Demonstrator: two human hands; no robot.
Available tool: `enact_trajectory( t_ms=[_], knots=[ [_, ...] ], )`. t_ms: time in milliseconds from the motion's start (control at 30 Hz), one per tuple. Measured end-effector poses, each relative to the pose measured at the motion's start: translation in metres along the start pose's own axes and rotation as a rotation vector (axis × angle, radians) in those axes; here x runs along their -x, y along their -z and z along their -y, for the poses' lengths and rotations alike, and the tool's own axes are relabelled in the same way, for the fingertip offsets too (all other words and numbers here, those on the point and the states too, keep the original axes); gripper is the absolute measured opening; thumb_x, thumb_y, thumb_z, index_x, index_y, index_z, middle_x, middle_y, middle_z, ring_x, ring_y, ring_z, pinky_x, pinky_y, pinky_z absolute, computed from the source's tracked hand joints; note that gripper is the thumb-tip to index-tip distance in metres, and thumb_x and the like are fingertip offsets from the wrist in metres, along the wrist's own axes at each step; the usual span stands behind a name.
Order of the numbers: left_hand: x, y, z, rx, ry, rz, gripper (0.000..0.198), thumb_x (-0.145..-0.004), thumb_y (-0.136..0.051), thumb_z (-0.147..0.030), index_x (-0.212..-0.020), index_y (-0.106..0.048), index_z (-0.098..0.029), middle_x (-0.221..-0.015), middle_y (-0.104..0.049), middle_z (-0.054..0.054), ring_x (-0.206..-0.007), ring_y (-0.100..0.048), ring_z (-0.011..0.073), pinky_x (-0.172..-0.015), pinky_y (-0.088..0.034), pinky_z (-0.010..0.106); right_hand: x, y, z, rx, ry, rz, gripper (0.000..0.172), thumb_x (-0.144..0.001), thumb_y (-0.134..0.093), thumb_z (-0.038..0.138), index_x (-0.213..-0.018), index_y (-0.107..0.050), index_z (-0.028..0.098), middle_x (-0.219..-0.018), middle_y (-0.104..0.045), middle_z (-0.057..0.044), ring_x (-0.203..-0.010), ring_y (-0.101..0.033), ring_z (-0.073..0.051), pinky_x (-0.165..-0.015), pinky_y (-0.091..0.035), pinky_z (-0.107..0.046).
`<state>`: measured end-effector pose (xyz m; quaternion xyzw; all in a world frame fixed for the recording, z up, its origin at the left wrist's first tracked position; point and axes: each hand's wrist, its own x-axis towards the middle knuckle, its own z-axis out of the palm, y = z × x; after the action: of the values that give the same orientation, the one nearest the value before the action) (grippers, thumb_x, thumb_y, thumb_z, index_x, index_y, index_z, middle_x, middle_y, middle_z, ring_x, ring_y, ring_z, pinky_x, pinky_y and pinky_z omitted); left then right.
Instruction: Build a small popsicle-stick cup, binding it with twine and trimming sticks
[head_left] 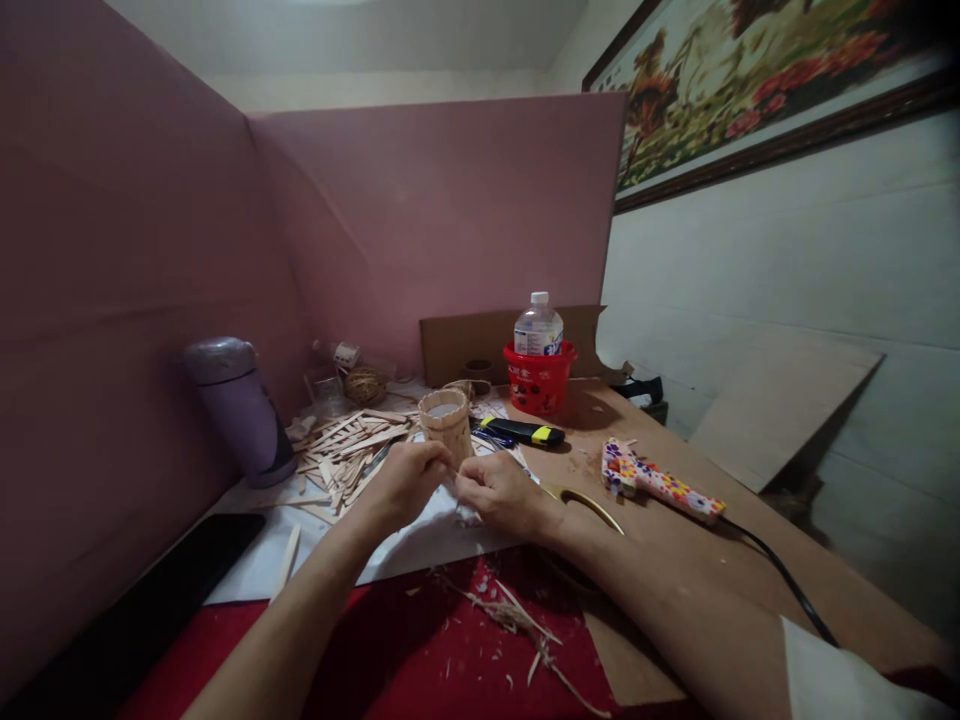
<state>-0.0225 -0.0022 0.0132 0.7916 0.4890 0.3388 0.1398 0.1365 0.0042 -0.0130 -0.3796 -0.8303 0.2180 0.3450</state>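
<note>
My left hand (415,473) and my right hand (498,490) meet over the white paper (397,562), fingertips pinched close together. Whatever lies between the fingers is too small or hidden to name. Just behind them stands a small round cup made of craft sticks (447,424), upright. Loose craft sticks (352,446) are heaped to the left of the cup. Partly under my right forearm, gold-handled scissors (596,508) show one loop. A black and yellow utility knife (525,432) lies behind my right hand.
A purple bottle (244,412) stands at left, near a dark phone-like slab (202,555). At the back are a twine ball (364,385) and a red bucket (538,385) holding a plastic bottle (538,326). A flowered glue gun (660,483) with cord lies right. Fibre scraps (517,615) litter the red cloth.
</note>
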Motion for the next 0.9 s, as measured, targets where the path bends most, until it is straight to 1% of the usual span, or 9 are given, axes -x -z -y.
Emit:
enact_trajectory(
  t_ms=[100, 233, 333, 433, 500, 600, 667, 800, 900],
  knots=[
    [0.0, 0.003, -0.003, 0.138, 0.068, 0.058, 0.029, -0.065, -0.041, -0.011, -0.073, -0.069, -0.015, -0.044, -0.051, -0.004, -0.041, -0.042, 0.0097, -0.044, -0.032, 0.02, -0.001, 0.0, -0.002, -0.021, -0.017, -0.005, 0.033, -0.081, -0.046, 0.023, -0.049, -0.048, 0.016, -0.046, -0.038, 0.005, -0.047, -0.035, -0.008, -0.046, -0.022, -0.022],
    [0.001, 0.005, -0.004, 0.392, 0.215, 0.158, 0.023, -0.069, -0.049, -0.022, -0.078, -0.066, -0.011, -0.039, -0.045, -0.006, -0.032, -0.036, 0.0069, -0.034, -0.023, 0.019, -0.002, 0.0, -0.003, -0.038, -0.024, -0.013, 0.035, -0.081, -0.048, 0.023, -0.047, -0.045, 0.016, -0.046, -0.034, 0.006, -0.047, -0.034, -0.008, -0.047, -0.022, -0.022],
    [0.001, 0.005, -0.003, 0.426, 0.215, 0.18, 0.027, -0.073, -0.05, -0.028, -0.084, -0.065, -0.008, -0.039, -0.046, -0.006, -0.029, -0.033, 0.0059, -0.031, -0.02, 0.018, -0.001, 0.0, -0.003, -0.05, -0.02, -0.011, 0.036, -0.082, -0.047, 0.024, -0.047, -0.044, 0.016, -0.045, -0.033, 0.006, -0.046, -0.032, -0.008, -0.047, -0.021, -0.023],
    [0.001, 0.006, -0.002, 0.48, 0.201, 0.176, 0.028, -0.075, -0.05, -0.03, -0.087, -0.064, -0.008, -0.041, -0.049, -0.005, -0.028, -0.035, 0.0057, -0.03, -0.022, 0.018, -0.001, -0.001, -0.004, -0.058, -0.015, -0.014, 0.035, -0.082, -0.045, 0.024, -0.048, -0.044, 0.017, -0.046, -0.034, 0.006, -0.046, -0.033, -0.008, -0.047, -0.021, -0.022],
    [0.001, 0.007, -0.003, 0.496, 0.203, 0.162, 0.028, -0.075, -0.053, -0.03, -0.086, -0.064, -0.008, -0.042, -0.049, -0.005, -0.029, -0.036, 0.0058, -0.03, -0.023, 0.018, -0.001, -0.001, -0.005, -0.061, -0.012, -0.019, 0.034, -0.081, -0.046, 0.023, -0.048, -0.042, 0.017, -0.046, -0.033, 0.006, -0.046, -0.033, -0.007, -0.047, -0.02, -0.022],
    [0.001, 0.007, -0.005, 0.458, 0.216, 0.159, 0.026, -0.074, -0.053, -0.029, -0.084, -0.065, -0.008, -0.04, -0.046, -0.006, -0.028, -0.035, 0.006, -0.031, -0.021, 0.018, -0.002, -0.001, -0.006, -0.062, -0.004, -0.025, 0.034, -0.081, -0.047, 0.023, -0.048, -0.04, 0.017, -0.046, -0.033, 0.006, -0.046, -0.032, -0.007, -0.047, -0.02, -0.022],
    [0.001, 0.006, -0.007, 0.378, 0.183, 0.132, 0.022, -0.073, -0.052, -0.025, -0.081, -0.066, -0.01, -0.039, -0.045, -0.006, -0.031, -0.036, 0.0064, -0.033, -0.024, 0.019, -0.002, -0.001, -0.006, -0.06, 0.002, -0.033, 0.034, -0.081, -0.047, 0.022, -0.048, -0.039, 0.017, -0.046, -0.033, 0.006, -0.046, -0.033, -0.007, -0.047, -0.021, -0.022],
    [0.001, -0.001, -0.007, 0.184, 0.062, -0.047, 0.016, -0.065, -0.053, -0.014, -0.064, -0.069, -0.014, -0.046, -0.051, -0.004, -0.044, -0.04, 0.0073, -0.045, -0.029, 0.02, -0.001, -0.001, -0.004, -0.058, 0.016, -0.042, 0.029, -0.077, -0.047, 0.016, -0.049, -0.04, 0.017, -0.047, -0.034, 0.006, -0.047, -0.035, -0.007, -0.048, -0.022, -0.022],
    [0.0, -0.004, -0.006, 0.189, 0.059, -0.127, 0.014, -0.06, -0.053, -0.011, -0.055, -0.065, -0.016, -0.05, -0.055, -0.002, -0.052, -0.044, 0.0092, -0.052, -0.032, 0.021, 0.001, -0.001, -0.001, -0.065, 0.028, -0.041, 0.029, -0.076, -0.047, 0.013, -0.048, -0.04, 0.017, -0.047, -0.033, 0.007, -0.048, -0.034, -0.007, -0.049, -0.022, -0.022]
  ],
)
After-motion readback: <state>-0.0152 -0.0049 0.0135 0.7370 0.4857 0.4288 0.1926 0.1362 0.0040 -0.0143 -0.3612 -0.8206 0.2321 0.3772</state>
